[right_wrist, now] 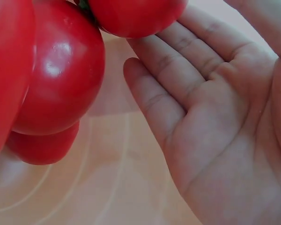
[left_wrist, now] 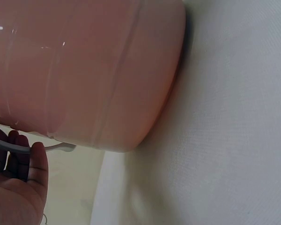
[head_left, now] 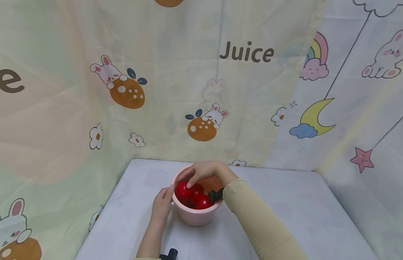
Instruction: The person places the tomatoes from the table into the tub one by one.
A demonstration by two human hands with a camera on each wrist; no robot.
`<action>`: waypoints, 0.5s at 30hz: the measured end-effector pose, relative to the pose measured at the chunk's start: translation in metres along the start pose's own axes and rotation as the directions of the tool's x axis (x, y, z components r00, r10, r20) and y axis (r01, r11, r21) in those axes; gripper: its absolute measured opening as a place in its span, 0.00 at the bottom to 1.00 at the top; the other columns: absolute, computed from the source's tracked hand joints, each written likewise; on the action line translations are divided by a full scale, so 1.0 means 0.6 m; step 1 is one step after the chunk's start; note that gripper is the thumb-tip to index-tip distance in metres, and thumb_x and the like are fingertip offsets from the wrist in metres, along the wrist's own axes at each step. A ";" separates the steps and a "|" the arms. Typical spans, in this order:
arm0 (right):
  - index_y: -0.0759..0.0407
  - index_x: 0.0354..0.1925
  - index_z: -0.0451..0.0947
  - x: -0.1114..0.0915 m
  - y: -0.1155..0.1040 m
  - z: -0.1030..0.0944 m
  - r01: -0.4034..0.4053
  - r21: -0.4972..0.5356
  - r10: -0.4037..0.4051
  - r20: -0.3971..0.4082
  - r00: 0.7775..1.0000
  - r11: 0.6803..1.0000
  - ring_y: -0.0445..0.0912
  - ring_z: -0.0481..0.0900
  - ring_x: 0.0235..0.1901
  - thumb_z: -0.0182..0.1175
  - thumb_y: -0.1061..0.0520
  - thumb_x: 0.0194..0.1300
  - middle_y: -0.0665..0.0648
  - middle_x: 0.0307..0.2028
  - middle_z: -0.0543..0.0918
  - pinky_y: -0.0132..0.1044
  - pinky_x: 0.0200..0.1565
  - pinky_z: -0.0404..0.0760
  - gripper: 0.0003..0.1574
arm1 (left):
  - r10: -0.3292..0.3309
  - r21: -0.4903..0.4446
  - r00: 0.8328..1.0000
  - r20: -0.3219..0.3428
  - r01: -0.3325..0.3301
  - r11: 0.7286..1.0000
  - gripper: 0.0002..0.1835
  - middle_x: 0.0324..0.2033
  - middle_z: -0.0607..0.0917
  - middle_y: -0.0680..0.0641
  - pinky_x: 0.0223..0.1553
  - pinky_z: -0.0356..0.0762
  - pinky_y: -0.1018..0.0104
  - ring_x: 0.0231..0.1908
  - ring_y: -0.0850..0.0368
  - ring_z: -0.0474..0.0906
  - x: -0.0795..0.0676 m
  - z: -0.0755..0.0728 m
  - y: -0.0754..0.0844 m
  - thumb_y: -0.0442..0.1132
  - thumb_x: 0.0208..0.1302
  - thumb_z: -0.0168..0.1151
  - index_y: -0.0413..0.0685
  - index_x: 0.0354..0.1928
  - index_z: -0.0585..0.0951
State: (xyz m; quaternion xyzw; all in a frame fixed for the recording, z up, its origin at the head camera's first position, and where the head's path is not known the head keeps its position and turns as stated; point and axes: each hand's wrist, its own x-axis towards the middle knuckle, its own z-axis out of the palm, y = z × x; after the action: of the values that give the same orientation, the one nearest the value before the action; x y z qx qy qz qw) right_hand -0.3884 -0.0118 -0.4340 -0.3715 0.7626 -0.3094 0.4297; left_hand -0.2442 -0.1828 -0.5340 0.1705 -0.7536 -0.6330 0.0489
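Note:
A pink bucket point(head_left: 194, 218) stands upright on the white table, with several red tomatoes point(head_left: 204, 203) inside. My left hand point(head_left: 161, 205) grips its left side, thumb at the rim. In the left wrist view, the fingers curl about the pale handle point(left_wrist: 18, 148) under the bucket's rim. Reaching over the far rim, my right hand point(head_left: 206, 169) holds the uppermost tomato point(head_left: 183, 190) between thumb and fingers. In the right wrist view, the long fingers point(right_wrist: 161, 68) lie along that glossy tomato's side, and the palm faces the camera. The thumb's tip is out of that view.
The white tabletop point(head_left: 279, 209) extends on both sides of the bucket. A printed cloth curtain point(head_left: 175, 83) hangs behind and at the sides of the table. Small black mounts point(head_left: 215, 195) sit at both wrists, the right one over the bucket's rim.

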 end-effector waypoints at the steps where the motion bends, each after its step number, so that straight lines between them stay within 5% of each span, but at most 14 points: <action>1: 0.29 0.58 0.78 -0.003 0.000 -0.001 0.008 0.000 -0.008 -0.002 1.000 1.000 0.43 0.73 0.60 0.72 0.51 0.56 0.41 0.56 0.80 0.52 0.52 0.81 0.32 | 0.002 -0.002 1.000 0.002 -0.002 1.000 0.35 0.40 0.80 0.47 0.45 0.73 0.60 0.47 0.53 0.71 0.000 0.002 0.000 0.73 0.64 0.47 0.50 0.50 0.80; 5: 0.34 0.61 0.77 -0.023 0.003 -0.004 0.051 0.007 -0.051 -0.015 0.999 0.999 0.42 0.73 0.61 0.68 0.51 0.61 0.42 0.58 0.80 0.55 0.56 0.78 0.30 | 0.005 -0.006 1.000 0.000 -0.005 1.000 0.34 0.40 0.80 0.48 0.46 0.74 0.60 0.46 0.53 0.72 0.002 0.008 0.001 0.72 0.66 0.47 0.49 0.48 0.81; 9: 0.37 0.62 0.77 -0.058 0.006 -0.006 0.060 -0.040 -0.064 -0.116 0.991 0.997 0.42 0.73 0.61 0.65 0.50 0.64 0.42 0.57 0.80 0.54 0.57 0.78 0.27 | 0.017 0.000 1.000 -0.007 -0.017 1.000 0.33 0.39 0.80 0.48 0.44 0.74 0.60 0.44 0.53 0.72 0.003 0.007 0.000 0.72 0.66 0.48 0.49 0.47 0.80; 15: 0.41 0.62 0.77 -0.123 0.020 -0.003 0.017 -0.140 -0.062 -0.325 0.944 0.990 0.45 0.72 0.63 0.61 0.41 0.66 0.43 0.59 0.79 0.49 0.56 0.80 0.27 | 0.056 0.074 0.997 -0.053 -0.052 0.996 0.33 0.44 0.81 0.47 0.46 0.79 0.60 0.45 0.51 0.75 0.005 -0.017 0.001 0.73 0.64 0.50 0.53 0.50 0.78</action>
State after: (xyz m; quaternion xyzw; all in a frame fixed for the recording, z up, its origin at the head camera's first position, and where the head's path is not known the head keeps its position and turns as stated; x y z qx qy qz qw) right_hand -0.3671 0.0563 -0.4113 -0.3583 0.8351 -0.3233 0.2642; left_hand -0.2440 -0.1930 -0.5318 0.1693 -0.7789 -0.5985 0.0803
